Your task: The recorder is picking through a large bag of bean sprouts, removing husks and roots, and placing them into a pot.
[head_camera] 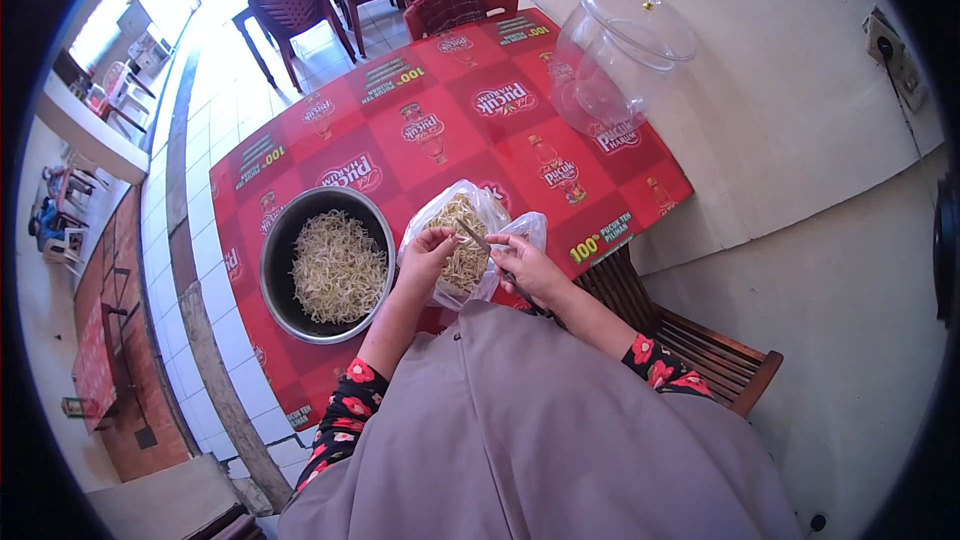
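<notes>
A clear plastic bag (491,202) lies open in front of me, with bean sprouts (466,270) inside. Over its left part is my left hand (429,259), thumb and fingertips pinched together on what looks like a bean sprout, too small to see clearly. My right hand (531,268) grips a narrow-bladed cutting tool (474,235), its tip slanting up and left near the left fingertips. Whether it is a knife or scissors is hidden by the fingers. To the left stands a round metal pot (390,255), holding a large heap of pale bean sprouts (337,266).
A red printed tablecloth (450,82) covers the table. A large clear plastic jar (600,82) stands at the far right by the wall (750,90). One slatted wooden chair (712,352) is at my right; a dark red chair (457,7) stands beyond the table.
</notes>
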`<state>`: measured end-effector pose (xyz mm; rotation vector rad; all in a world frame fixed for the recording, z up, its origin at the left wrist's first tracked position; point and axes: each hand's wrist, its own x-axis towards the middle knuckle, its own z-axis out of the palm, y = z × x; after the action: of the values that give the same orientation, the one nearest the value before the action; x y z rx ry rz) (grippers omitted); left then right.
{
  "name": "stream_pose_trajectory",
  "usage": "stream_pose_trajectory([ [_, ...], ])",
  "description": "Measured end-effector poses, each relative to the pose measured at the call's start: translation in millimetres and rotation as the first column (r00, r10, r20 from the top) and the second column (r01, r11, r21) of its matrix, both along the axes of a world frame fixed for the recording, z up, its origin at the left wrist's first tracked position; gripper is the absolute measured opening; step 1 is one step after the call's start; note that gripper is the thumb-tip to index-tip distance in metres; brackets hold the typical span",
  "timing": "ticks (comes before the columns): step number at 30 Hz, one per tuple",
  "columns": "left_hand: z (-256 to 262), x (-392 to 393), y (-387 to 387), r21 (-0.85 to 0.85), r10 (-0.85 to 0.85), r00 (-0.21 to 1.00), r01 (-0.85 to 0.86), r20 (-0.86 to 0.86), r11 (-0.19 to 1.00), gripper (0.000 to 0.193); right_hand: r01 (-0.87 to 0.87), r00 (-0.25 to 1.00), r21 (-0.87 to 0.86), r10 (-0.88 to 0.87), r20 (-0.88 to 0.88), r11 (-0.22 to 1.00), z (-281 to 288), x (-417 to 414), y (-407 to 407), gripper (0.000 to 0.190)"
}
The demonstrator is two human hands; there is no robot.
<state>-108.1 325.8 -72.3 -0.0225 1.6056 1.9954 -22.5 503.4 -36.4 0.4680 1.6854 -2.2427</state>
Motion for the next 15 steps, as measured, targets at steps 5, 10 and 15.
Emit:
stream_pose_trajectory([
  [5, 5, 4, 5, 0.069, 0.004, 1.000, -0.002, -0.029, 0.998, 0.012, 0.069, 0.995, -0.137, -0.058, 0.085, 0.988, -3, -9, -3, 0.040],
  [10, 2, 9, 7, 0.043, 0.012, 0.986, -0.005, -0.164, 0.999, 0.010, 0.092, 0.993, 0.144, -0.101, 0.060, 0.985, 1, -23, -10, 0.030],
  [15, 6, 14, 4, 0.021, 0.019, 0.978, -0.015, -0.206, 1.000, 0.012, 0.100, 0.995, 0.190, -0.101, -0.007, 0.977, -5, -31, -10, 0.020],
])
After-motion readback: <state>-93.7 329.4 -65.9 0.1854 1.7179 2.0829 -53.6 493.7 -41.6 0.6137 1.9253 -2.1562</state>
